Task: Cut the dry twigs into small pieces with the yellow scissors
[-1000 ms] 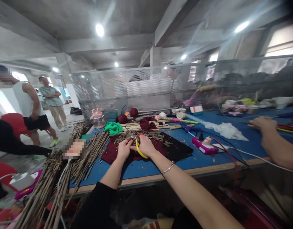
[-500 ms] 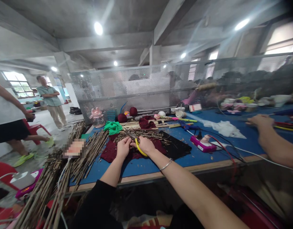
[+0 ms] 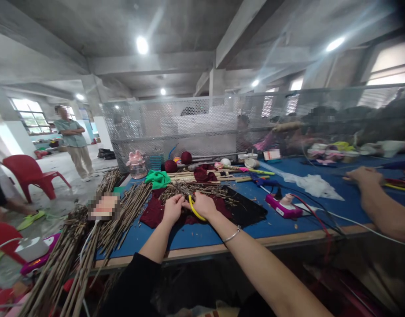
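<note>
My right hand (image 3: 205, 205) is wrapped around yellow-handled scissors (image 3: 196, 211), whose grey blades point away from me over a heap of short twigs (image 3: 209, 189). Close beside it, my left hand (image 3: 172, 208) has its fingertips pinched together near the blades. What it pinches is too small to make out. Under both hands lies a dark red cloth (image 3: 151, 214), with a black cloth (image 3: 247, 209) to its right. Long thin sticks (image 3: 130, 207) lie bundled to the left, beside a green cloth (image 3: 158, 178).
A purple power strip (image 3: 281, 208) with cables lies to the right, near a co-worker's hand (image 3: 366, 175). Dark red yarn balls (image 3: 186, 157) and a clear jar (image 3: 137, 168) stand toward the mesh screen (image 3: 205, 127). A phone (image 3: 104, 206) rests on the sticks.
The view has shifted slightly, so the table sits a little lower and further right. Both hands stay close together, the scissors still in the right one. At left, a person has moved mostly out of view.
</note>
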`<state>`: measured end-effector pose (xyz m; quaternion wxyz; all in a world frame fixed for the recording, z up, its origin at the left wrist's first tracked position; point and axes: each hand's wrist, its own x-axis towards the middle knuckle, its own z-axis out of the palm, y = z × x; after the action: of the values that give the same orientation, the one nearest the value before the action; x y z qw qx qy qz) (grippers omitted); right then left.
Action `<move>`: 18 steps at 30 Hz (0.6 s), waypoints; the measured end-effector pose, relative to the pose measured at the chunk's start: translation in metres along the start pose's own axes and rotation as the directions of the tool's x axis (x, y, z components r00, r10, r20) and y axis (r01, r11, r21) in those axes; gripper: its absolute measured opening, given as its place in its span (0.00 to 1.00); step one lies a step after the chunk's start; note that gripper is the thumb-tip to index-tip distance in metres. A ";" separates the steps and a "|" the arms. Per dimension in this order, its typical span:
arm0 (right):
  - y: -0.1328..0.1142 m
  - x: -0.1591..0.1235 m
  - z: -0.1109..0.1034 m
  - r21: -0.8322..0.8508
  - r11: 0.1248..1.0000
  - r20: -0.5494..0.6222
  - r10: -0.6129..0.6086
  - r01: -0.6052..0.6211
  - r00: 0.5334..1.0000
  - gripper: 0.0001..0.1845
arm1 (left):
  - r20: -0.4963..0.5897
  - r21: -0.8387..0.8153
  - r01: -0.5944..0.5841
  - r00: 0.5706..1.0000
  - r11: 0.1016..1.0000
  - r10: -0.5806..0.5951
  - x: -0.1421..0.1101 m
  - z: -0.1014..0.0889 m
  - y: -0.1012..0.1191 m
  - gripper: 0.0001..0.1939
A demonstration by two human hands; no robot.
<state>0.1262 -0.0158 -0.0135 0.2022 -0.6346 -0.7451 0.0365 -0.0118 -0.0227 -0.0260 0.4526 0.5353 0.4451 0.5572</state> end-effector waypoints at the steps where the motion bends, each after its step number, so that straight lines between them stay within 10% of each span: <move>1: 0.000 0.000 -0.001 0.005 1.000 0.006 -0.001 0.001 1.000 0.34 | -0.005 -0.004 0.006 1.000 1.000 -0.006 0.000 0.000 0.000 0.14; 18: 0.001 0.000 -0.002 0.031 1.000 -0.059 0.005 -0.004 0.998 0.31 | -0.087 -0.114 0.030 0.995 0.993 -0.040 0.005 0.000 -0.003 0.15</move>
<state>0.1274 -0.0163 -0.0123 0.2337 -0.6339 -0.7367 0.0296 -0.0121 -0.0171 -0.0282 0.4714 0.4758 0.4421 0.5966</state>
